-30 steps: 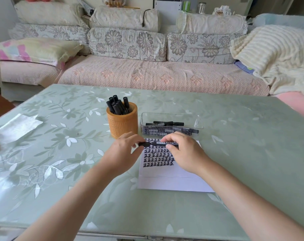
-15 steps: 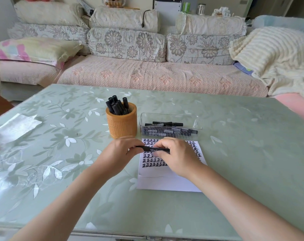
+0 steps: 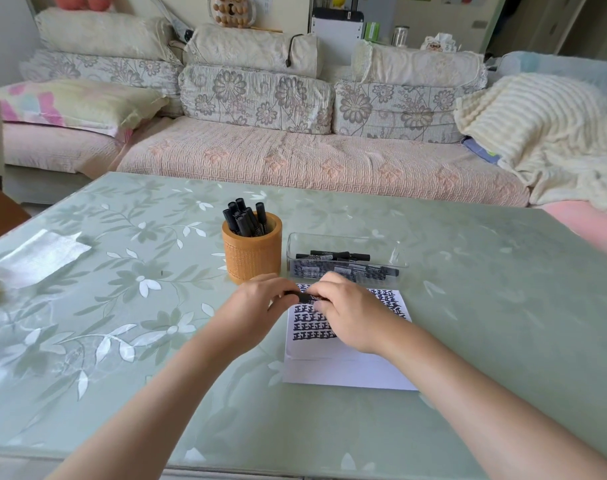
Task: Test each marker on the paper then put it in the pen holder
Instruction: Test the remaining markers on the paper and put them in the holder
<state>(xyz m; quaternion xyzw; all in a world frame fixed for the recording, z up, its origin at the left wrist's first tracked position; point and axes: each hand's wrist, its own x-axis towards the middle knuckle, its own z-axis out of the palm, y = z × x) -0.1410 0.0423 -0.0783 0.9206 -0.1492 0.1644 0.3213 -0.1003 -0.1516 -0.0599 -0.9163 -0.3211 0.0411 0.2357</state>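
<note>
Over the top-left corner of the paper [image 3: 347,372], both hands meet on one black marker [image 3: 307,297], held level. Left hand [image 3: 257,306]: fingers curled, pinching the marker's left end. Right hand [image 3: 347,310]: fingers curled round the rest of the barrel. Pen holder [image 3: 252,251] just beyond the left hand, standing markers [image 3: 245,220] inside. Clear tray [image 3: 347,239] near the paper's far edge, loose markers [image 3: 333,256] lying flat in it. Table [image 3: 503,306] runs wide to the right of the paper, and left of the holder out to a pale sheet [image 3: 42,254].
</note>
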